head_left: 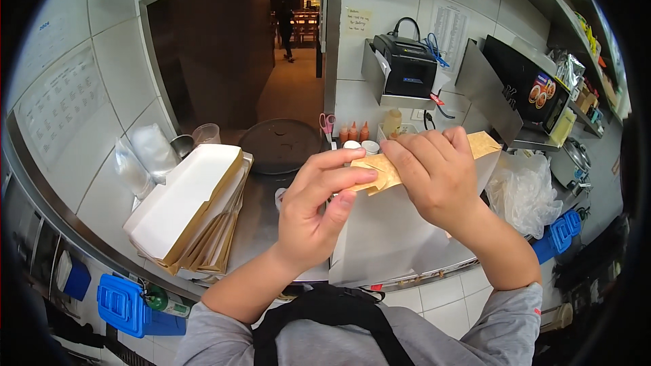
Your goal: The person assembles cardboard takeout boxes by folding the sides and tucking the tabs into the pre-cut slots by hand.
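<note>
A white paper bag (386,237) with a brown kraft inside stands upright on the steel counter (261,220) in front of me. Both hands pinch its folded brown top edge (380,175). My left hand (315,207) grips the fold from the left with thumb and fingers. From the right, my right hand (434,176) presses over the same fold, covering part of it. The bag's contents are hidden.
A stack of flat white-and-brown paper bags (193,210) lies at the left. A round dark tray (279,144), sauce bottles (354,133), scissors (327,123), a black receipt printer (407,68) and clear plastic bags (525,193) stand behind and right. Blue crates (125,305) sit below the counter.
</note>
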`<state>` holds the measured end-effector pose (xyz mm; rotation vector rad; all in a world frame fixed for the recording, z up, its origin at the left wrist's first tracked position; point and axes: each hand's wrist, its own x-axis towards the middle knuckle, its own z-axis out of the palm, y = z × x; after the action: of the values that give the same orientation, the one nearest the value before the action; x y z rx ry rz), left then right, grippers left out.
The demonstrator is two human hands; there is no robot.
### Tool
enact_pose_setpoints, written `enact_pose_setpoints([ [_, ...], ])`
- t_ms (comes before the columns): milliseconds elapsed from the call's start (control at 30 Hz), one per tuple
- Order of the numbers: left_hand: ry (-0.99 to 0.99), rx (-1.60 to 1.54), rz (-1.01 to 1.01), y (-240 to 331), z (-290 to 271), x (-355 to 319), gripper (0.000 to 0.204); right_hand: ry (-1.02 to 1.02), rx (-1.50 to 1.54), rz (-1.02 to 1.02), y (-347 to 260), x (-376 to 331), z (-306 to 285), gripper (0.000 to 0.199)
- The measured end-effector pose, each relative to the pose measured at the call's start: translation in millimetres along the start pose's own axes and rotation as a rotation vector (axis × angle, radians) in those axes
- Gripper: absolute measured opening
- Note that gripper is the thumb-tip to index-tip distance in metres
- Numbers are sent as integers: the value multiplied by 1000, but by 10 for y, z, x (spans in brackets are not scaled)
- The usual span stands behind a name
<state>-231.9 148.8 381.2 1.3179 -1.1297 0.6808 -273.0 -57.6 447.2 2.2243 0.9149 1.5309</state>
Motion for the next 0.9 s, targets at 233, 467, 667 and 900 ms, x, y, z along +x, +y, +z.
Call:
enact_pose_setpoints([
  [233, -38, 143, -17, 88, -18, 13, 28, -16, 30, -6, 29, -34, 36, 29],
  [467, -64, 81, -104, 83, 0, 46, 23, -52, -72, -23, -1, -1, 31, 27],
  [667, 27, 4, -120, 83, 28, 60, 26, -28, -63, -14, 46, 49, 17, 24],
  [900, 15, 267, 182, -7, 39, 123, 27, -61, -1, 4, -7, 26, 35, 18],
])
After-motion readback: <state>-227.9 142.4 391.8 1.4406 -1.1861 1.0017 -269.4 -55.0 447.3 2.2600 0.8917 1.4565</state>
